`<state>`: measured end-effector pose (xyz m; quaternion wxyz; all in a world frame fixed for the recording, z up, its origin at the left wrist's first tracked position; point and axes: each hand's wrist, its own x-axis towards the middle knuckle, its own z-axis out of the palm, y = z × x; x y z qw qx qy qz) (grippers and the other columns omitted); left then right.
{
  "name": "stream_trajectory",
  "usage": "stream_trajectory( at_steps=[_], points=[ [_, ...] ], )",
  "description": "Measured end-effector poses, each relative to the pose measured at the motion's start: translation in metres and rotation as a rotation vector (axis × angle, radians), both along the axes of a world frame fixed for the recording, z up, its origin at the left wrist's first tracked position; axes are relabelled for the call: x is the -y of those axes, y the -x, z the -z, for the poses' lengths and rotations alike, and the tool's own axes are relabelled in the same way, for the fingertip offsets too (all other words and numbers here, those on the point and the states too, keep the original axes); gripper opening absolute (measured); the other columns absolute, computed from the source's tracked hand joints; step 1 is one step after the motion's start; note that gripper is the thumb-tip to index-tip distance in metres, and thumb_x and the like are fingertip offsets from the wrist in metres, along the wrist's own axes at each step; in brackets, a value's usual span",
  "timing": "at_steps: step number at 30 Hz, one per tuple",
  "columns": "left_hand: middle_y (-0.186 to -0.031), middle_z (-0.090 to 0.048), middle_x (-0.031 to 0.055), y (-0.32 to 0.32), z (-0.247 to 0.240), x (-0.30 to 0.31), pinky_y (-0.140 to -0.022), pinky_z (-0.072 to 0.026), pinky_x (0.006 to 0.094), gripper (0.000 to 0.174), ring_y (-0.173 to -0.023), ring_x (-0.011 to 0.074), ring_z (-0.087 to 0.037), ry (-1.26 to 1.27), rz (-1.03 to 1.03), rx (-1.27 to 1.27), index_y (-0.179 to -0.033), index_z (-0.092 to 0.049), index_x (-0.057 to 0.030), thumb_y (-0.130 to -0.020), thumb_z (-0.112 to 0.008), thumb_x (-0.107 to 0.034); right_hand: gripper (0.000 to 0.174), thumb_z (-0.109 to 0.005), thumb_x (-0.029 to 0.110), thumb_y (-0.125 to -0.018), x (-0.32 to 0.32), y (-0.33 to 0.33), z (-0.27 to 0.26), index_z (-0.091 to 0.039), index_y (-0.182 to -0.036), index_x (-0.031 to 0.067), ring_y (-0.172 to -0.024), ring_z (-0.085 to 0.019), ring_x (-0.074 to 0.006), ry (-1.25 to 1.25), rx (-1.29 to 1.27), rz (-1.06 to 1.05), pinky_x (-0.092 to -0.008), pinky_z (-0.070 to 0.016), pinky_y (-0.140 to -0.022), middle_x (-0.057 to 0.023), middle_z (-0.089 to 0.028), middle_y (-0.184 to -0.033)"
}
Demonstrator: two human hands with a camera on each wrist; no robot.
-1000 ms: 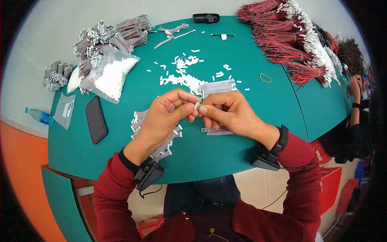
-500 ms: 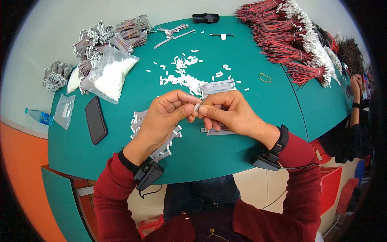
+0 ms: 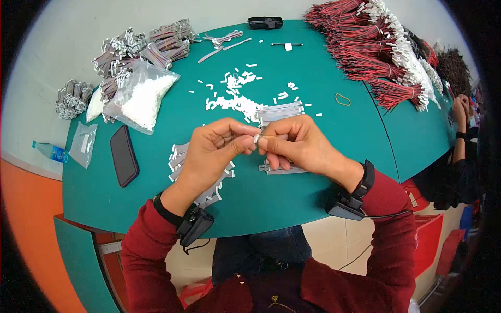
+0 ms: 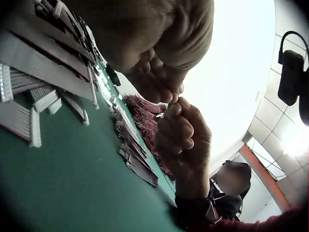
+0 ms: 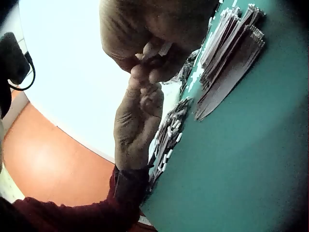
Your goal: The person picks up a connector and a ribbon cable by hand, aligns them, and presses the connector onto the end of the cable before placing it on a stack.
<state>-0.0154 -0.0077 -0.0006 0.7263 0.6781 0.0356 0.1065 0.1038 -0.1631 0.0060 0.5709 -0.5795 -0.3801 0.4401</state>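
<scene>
In the head view, a small white connector (image 3: 257,139) with a grey part is pinched between both hands over the middle of the table. My left hand (image 3: 209,154) holds it from the left with thumb and forefinger. From the right, the thumb and forefinger of my right hand (image 3: 302,146) pinch the same small piece; most of it is hidden by fingertips. Grey ribbon cables with white ends (image 3: 210,195) lie under and beside the left hand. More grey ribbon cables (image 3: 282,111) are lined up beyond the right hand, partly covered by it.
Loose white connectors (image 3: 237,104) are scattered behind the hands. At left are a phone (image 3: 124,155), a clear bag of white pieces (image 3: 143,96), bundled cables (image 3: 122,49) and a bottle (image 3: 50,151). Red-black wire bundles (image 3: 365,47) fill the back right; another person's arm (image 3: 460,122) is beyond.
The connector has turned slightly between the fingertips, showing more of its white side. The left fingers have shifted a little around it; both hands stay in nearly the same place.
</scene>
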Motion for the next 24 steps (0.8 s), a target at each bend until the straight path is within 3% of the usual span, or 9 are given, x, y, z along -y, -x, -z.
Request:
stream_trajectory(
  at_steps=[14, 17, 20, 24],
  points=[
    [-0.085, -0.063, 0.0067, -0.0010, 0.0061, -0.0016, -0.067, -0.0464, 0.0213, 0.016, -0.074, 0.0096, -0.057, 0.034, -0.005, -0.001, -0.097, -0.060, 0.0015, -0.083, -0.063, -0.005, 0.022, -0.054, 0.019, -0.090, -0.0001, 0.0040, 0.0030, -0.059, -0.075, 0.0036, -0.045, -0.045, -0.0022, 0.006, 0.045, 0.018, -0.0176, -0.0343, -0.041, 0.0000, -0.056, -0.056],
    [-0.082, -0.062, 0.0048, -0.0016, 0.0069, -0.0039, -0.066, -0.0452, 0.0205, 0.020, -0.070, 0.0079, -0.055, -0.032, 0.023, -0.004, -0.104, -0.059, 0.0007, -0.090, -0.055, -0.013, 0.022, -0.054, 0.020, -0.090, -0.0001, 0.0007, 0.0025, -0.058, -0.075, 0.0038, -0.047, -0.044, -0.0020, 0.005, 0.018, 0.006, -0.0176, -0.0340, -0.042, 0.0012, -0.054, -0.056],
    [-0.071, -0.055, 0.0007, -0.0034, 0.0034, -0.0019, -0.058, -0.0406, 0.0195, 0.026, -0.062, 0.0063, -0.048, 0.030, 0.013, -0.015, -0.100, -0.057, -0.0013, -0.095, -0.046, -0.024, 0.022, -0.054, 0.019, -0.090, -0.0004, -0.0013, 0.0053, -0.059, -0.076, 0.0038, -0.047, -0.044, -0.0020, -0.001, 0.032, -0.002, -0.0178, -0.0339, -0.043, 0.0020, -0.053, -0.055],
    [-0.064, -0.040, -0.0030, 0.0010, 0.0045, -0.0058, -0.048, -0.0290, 0.0192, 0.031, -0.053, 0.0046, -0.035, -0.100, 0.130, -0.120, -0.090, -0.048, -0.0049, -0.097, -0.038, -0.033, 0.021, -0.053, 0.019, -0.091, -0.0005, 0.0008, 0.0057, -0.058, -0.077, 0.0031, -0.048, -0.044, -0.0021, -0.018, 0.024, -0.009, -0.0182, -0.0334, -0.043, 0.0019, -0.052, -0.056]
  ],
)
